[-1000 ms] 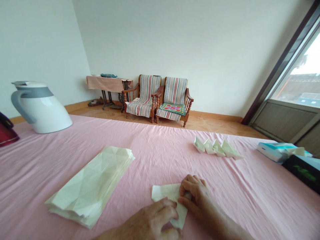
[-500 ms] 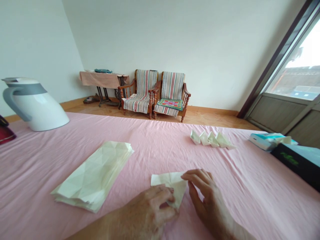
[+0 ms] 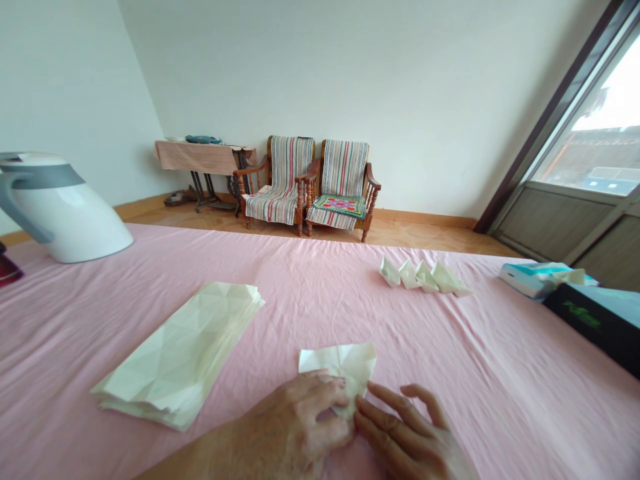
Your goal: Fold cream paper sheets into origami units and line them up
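A piece of pale, creased folding paper (image 3: pixel 357 360) lies on the pink cloth before me, its lower part hidden by my fingers. My left hand (image 3: pixel 305 413) grips it and presses it down, fingers bent. On the other side, my right hand (image 3: pixel 405 427) has its fingers stretched and apart, fingertips against the paper's right edge near the bottom. To the left rests a stack of creased paper sheets (image 3: pixel 185 353). Beyond my right hand stands a row of several small folded paper shapes (image 3: pixel 425 277).
The pink cloth (image 3: pixel 280 280) covers the wide surface. A white and grey jug (image 3: pixel 85 217) stands at the left, near a dark red object (image 3: pixel 9 268). At the right are a tissue pack (image 3: pixel 530 279) and a black box (image 3: pixel 590 323). Two wooden armchairs (image 3: pixel 300 200) stand beyond.
My right hand has slid down from the paper's upper right corner to its lower right edge, and its fingers have spread. My left hand stays on the paper. The view has shifted slightly.
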Demonstrator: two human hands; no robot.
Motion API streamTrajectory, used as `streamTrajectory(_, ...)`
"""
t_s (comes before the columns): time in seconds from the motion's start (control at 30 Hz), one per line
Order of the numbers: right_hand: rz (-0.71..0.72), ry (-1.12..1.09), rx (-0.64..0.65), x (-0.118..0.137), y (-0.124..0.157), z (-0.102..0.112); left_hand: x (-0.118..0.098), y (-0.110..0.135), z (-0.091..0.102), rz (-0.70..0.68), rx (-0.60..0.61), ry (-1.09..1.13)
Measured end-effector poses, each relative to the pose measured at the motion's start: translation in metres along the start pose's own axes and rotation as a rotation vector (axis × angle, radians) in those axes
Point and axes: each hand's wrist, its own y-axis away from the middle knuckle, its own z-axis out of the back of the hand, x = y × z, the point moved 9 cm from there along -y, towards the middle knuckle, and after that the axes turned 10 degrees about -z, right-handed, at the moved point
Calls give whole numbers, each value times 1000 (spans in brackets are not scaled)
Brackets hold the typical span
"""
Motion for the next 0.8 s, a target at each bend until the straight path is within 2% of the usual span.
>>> streamTrajectory(0.17, -60, -53, -4, -6, 2, -1, -1, -1, 4, -12, -26, -18)
streamTrajectory(0.37, -102, 1, 0, -14, 4, -2, -4, -1, 6, -42, -65, -50)
streamTrajectory(0.57, -174, 30, -31, -21, -1, 2, -1, 2, 0, -16, -23, -54)
streamTrajectory(0.8, -339, -9, -20, -34, 3, -8, 1, 2, 1, -8, 16, -36)
